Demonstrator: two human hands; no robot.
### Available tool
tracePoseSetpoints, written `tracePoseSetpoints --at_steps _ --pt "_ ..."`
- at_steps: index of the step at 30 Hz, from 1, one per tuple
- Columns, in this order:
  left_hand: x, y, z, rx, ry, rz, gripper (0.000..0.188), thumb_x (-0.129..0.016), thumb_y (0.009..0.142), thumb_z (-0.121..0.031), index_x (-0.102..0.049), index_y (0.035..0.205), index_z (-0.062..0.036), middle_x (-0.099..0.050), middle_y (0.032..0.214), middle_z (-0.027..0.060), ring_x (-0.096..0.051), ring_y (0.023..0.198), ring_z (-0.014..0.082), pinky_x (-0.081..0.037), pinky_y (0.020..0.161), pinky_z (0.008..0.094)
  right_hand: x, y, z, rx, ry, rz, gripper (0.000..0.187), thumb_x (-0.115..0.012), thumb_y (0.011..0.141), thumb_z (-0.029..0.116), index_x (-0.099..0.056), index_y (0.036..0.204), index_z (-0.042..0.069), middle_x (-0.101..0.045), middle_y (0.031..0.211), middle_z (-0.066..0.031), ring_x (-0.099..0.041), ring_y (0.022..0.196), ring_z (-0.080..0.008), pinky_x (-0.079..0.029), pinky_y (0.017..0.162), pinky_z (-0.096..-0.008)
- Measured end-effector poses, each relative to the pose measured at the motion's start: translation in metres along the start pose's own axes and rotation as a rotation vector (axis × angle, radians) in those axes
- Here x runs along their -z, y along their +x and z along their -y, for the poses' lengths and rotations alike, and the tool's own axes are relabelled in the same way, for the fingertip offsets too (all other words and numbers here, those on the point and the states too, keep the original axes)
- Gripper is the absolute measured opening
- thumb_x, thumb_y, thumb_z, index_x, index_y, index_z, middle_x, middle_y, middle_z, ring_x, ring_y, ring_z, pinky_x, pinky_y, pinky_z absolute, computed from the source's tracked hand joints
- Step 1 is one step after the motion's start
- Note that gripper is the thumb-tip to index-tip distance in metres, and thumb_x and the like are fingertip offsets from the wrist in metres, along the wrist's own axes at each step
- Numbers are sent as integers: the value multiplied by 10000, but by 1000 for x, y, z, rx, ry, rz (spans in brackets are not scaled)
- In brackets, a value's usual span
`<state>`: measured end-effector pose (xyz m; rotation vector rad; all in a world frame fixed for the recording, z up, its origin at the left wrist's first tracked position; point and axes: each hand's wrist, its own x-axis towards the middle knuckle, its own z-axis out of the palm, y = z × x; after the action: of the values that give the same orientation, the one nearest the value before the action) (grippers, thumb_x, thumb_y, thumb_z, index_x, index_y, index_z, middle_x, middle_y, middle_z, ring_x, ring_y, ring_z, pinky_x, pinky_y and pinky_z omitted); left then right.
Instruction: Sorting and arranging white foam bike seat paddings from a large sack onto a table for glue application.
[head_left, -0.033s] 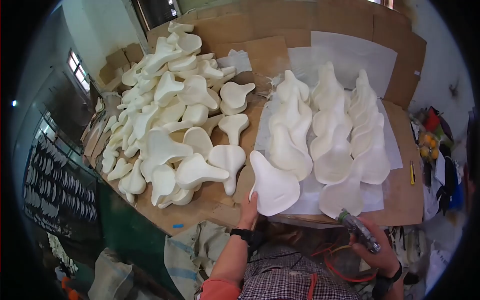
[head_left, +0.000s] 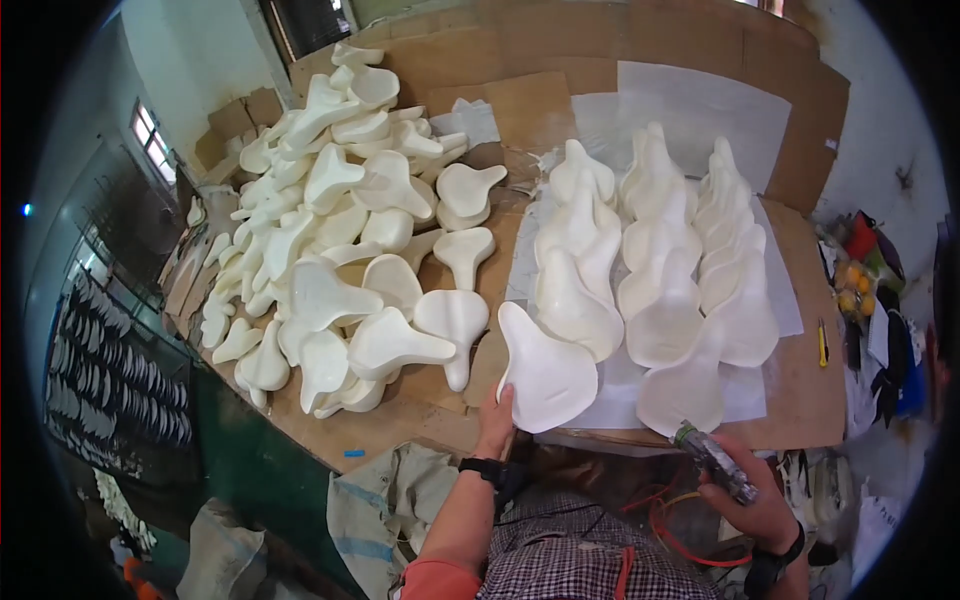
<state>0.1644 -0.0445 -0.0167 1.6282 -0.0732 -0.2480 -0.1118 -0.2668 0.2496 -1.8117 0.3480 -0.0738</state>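
My left hand [head_left: 496, 420] grips the left edge of a cream-white foam bicycle saddle pad [head_left: 545, 375], its narrow nose pointing up and away. A slit-like mark shows on the pad's face. In my right hand [head_left: 755, 500] is a grey, stained spray gun [head_left: 725, 470] with a green ring near its tip. That tip is close to the near edge of another saddle pad [head_left: 683, 395], the nearest of the middle row; whether they touch I cannot tell. Beyond, several more saddle pads [head_left: 665, 305] overlap in three rows on white sheets [head_left: 740, 395].
A large heap of loose saddle pads [head_left: 330, 280] covers the left of the cardboard-topped table [head_left: 810, 415]. A yellow cutter knife [head_left: 823, 343] lies at the right edge, a small blue piece [head_left: 354, 453] at the front left. A red hose [head_left: 690, 550] hangs below the table's front edge.
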Motion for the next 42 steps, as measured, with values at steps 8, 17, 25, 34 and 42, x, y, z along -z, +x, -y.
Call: tracePoseSetpoints --at_steps 8,17,25,34,42 --pt "-1 10 26 91 -79 -1 378 -518 954 -268 -551 1196 21 -632 1048 117 -575 927 168 -460 842 326 -16 24 33 84 -112 -213 535 -647 806 44 -458 1306 49 -584 932 -40 -547 798 -115 -465 736 -268" --pt "87 32 35 222 -448 -35 477 -513 964 -318 -445 1322 -11 -574 1210 90 -561 1077 195 -440 948 342 -13 21 4 -2 -248 -24 497 -661 812 75 -482 1274 20 -610 856 -65 -576 751 -113 -479 705 -273" --pt "25 92 5 133 -488 228 545 -544 949 -332 -413 1346 18 -534 1278 100 -526 1123 193 -405 975 316 -7 25 8 103 -210 -217 522 -686 806 109 -475 1273 11 -625 860 -62 -600 767 -114 -489 719 -265" --pt "-65 124 23 94 -212 270 540 -577 921 -344 -508 1265 66 -378 1423 111 -433 1228 215 -355 1007 315 -7 17 26 120 -76 -262 543 -688 802 94 -446 1283 26 -621 870 -38 -599 787 -105 -490 730 -258" --pt "-58 104 14 -158 -29 188 304 -582 909 -271 -661 1066 -23 -469 1224 153 -468 1114 291 -378 967 366 2 9 26 33 -276 -65 544 -692 787 94 -465 1279 34 -623 844 -38 -592 748 -106 -487 697 -264"
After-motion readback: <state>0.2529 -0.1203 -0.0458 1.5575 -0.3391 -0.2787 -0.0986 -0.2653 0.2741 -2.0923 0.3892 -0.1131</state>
